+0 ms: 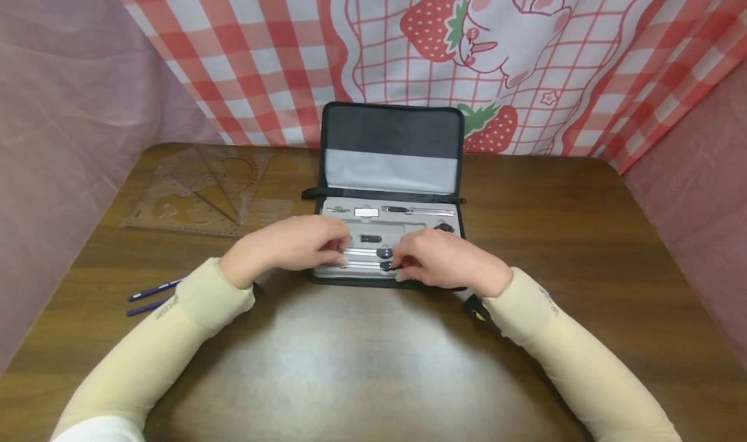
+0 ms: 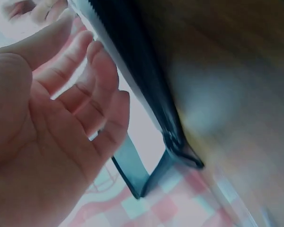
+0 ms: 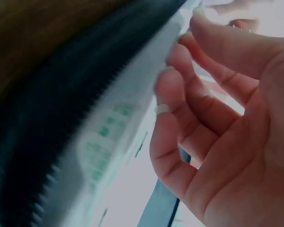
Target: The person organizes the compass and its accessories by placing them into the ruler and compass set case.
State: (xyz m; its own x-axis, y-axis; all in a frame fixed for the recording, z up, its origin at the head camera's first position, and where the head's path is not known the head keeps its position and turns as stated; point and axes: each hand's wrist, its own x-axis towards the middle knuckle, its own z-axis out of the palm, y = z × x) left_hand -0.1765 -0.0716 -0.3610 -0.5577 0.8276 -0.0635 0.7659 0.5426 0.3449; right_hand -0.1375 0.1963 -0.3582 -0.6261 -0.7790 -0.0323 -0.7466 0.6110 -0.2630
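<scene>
A black zip case (image 1: pixel 392 108) stands open on the table, its lid raised against the cloth. In its grey tray, near the front edge, lies a drawing compass (image 1: pixel 362 265) with silver legs and black end pieces. My left hand (image 1: pixel 297 242) pinches the compass's left end, fingers bent. At the black right end, my right hand (image 1: pixel 440 260) holds it between thumb and fingers. Both wrist views show curled fingers close over the tray's edge; the left hand (image 2: pixel 61 113) and the right hand (image 3: pixel 227 118) partly hide the contact.
Other tray slots hold a small white block (image 1: pixel 366 212), a slim silver-and-black tool (image 1: pixel 417 210) and a small black piece (image 1: pixel 370 239). Clear set squares (image 1: pixel 181 199) lie at the back left. Blue pens (image 1: pixel 153 291) rest beside the left sleeve. A dark object (image 1: pixel 477 309) sits by the right wrist.
</scene>
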